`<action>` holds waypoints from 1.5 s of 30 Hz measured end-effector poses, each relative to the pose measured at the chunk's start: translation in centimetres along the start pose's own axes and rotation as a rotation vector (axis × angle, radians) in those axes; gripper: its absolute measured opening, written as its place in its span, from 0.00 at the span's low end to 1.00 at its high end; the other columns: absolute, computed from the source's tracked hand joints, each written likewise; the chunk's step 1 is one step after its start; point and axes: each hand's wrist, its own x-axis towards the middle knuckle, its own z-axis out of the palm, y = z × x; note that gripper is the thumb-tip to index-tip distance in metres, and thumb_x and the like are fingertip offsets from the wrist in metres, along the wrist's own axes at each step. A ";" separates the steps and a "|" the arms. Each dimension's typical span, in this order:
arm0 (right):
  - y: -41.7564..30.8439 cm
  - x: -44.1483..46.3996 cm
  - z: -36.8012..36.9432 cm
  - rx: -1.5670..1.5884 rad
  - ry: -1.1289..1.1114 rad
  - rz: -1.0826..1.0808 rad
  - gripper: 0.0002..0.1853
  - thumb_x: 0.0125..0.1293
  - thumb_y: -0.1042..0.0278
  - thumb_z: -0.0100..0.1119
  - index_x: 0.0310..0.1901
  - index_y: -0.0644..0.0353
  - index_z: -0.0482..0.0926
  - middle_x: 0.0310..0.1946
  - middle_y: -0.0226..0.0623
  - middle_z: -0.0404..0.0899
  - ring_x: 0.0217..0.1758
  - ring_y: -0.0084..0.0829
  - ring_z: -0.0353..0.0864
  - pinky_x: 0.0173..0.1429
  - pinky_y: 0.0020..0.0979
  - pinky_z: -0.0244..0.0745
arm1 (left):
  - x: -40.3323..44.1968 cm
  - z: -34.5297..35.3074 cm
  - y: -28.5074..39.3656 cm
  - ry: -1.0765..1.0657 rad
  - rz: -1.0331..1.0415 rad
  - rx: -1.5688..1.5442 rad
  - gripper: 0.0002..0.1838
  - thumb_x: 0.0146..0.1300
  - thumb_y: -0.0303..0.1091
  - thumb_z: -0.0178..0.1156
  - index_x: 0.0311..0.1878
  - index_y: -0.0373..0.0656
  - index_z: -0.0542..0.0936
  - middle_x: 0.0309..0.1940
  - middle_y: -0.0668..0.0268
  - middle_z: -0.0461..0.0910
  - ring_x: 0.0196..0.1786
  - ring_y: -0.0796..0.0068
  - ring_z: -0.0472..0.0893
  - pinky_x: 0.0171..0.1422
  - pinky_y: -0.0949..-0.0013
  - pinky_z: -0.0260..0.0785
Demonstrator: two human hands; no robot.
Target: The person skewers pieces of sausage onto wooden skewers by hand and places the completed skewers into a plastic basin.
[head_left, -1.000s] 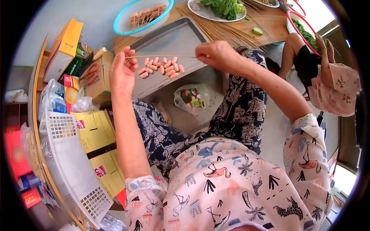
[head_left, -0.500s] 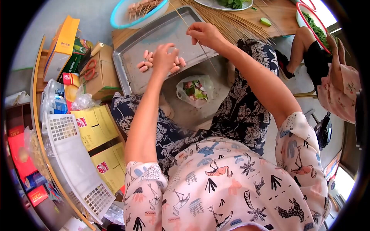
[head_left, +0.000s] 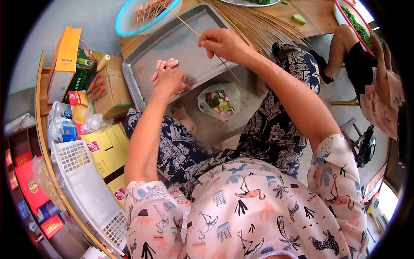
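Left of upper centre, the left hand (head_left: 170, 81) covers some sausage pieces (head_left: 171, 63) on the tray (head_left: 177, 43) (whether it grips any, I cannot tell); rightward and higher, the right hand (head_left: 221, 44) pinches a slanting skewer (head_left: 185, 25).

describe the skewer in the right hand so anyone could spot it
Find the big grey metal tray at upper centre. Over its right edge, the bare right hand pinches one long, thin, tan wooden skewer. Unlike the loose tan sticks fanned beside the tray, it is held.
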 end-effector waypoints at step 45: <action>-1.3 -2.6 4.3 0.193 -0.290 0.080 0.12 0.69 0.65 0.48 0.46 0.60 0.79 0.11 0.28 0.71 0.15 0.17 0.67 0.24 0.25 0.63 | -4.4 -2.0 -7.8 0.413 -0.302 -2.333 0.15 0.67 0.26 0.51 0.56 0.36 0.72 0.44 0.60 0.77 0.52 0.68 0.77 0.59 0.70 0.72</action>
